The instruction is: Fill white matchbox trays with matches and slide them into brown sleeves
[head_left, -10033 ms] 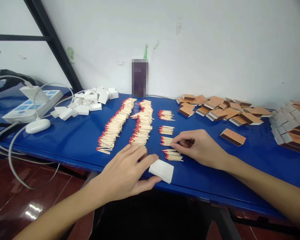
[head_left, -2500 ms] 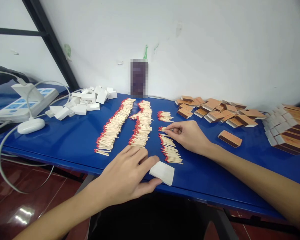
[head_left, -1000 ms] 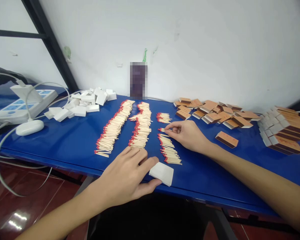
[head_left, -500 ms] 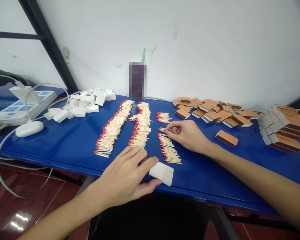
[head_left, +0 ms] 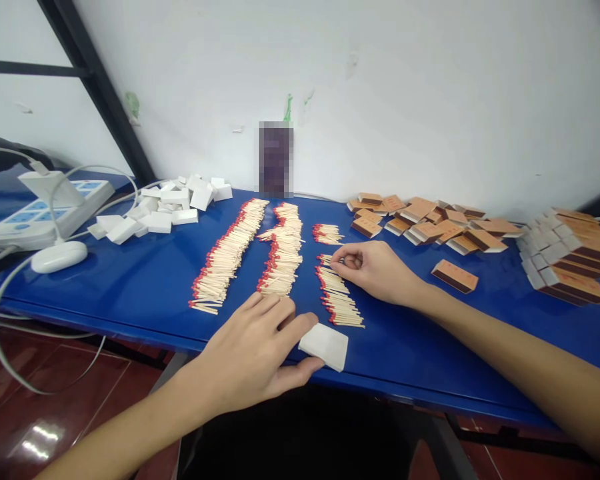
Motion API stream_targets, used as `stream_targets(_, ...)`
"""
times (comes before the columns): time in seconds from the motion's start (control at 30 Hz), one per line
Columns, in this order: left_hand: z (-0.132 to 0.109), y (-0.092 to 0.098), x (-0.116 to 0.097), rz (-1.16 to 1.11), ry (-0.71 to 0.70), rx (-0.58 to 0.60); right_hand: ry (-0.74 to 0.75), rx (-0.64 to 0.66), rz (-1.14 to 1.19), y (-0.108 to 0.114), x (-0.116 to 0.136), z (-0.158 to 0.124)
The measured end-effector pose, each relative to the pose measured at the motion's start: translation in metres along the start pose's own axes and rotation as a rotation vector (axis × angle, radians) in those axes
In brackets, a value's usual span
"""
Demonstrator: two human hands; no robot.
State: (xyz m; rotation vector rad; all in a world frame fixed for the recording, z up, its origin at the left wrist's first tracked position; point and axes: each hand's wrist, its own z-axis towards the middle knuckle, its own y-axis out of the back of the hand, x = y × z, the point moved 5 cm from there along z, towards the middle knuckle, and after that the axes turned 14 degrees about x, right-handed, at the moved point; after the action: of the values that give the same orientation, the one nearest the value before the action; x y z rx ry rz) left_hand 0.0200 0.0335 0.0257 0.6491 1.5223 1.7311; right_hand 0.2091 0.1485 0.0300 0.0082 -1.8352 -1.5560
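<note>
My left hand (head_left: 260, 347) is at the table's front edge, thumb and index finger on either side of a white matchbox tray (head_left: 325, 345). My right hand (head_left: 367, 267) is closed in a pinch at the right-hand row of red-tipped matches (head_left: 337, 290), fingertips on the ends of a few matches at its far end. A small separate bunch of matches (head_left: 327, 233) lies just beyond. Two longer rows of matches, a middle one (head_left: 283, 257) and a left one (head_left: 230, 257), run away from me; my left fingers hide the middle row's near end.
White trays (head_left: 167, 203) are heaped at the back left, beside a power strip (head_left: 45, 213) with white cables. Orange matchbox sleeves (head_left: 425, 223) lie piled at the back right. One sleeve (head_left: 455, 275) lies apart, near a stack of matchboxes (head_left: 570, 257).
The few matches at my right fingertips now lie closer to the rest of the right-hand row, the small gap nearly gone. My left hand and the tray stay put.
</note>
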Motion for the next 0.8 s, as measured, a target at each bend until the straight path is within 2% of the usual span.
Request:
stream_targets(0.33, 0.0, 0.0019, -0.001, 0.01, -0.001, -0.004, -0.002, 0.054, 0.093, -0.0023, -0.0025, 0.0)
stream_targets(0.53, 0.0008, 0.0027, -0.0013, 0.015, 0.001, -0.018, -0.041, -0.035, 0.066, 0.0019, -0.0042, -0.0008)
stream_targets(0.8, 0.0011, 0.0017, -0.0004, 0.01, -0.002, -0.009, -0.079, -0.023, 0.029, 0.0023, -0.0015, -0.0015)
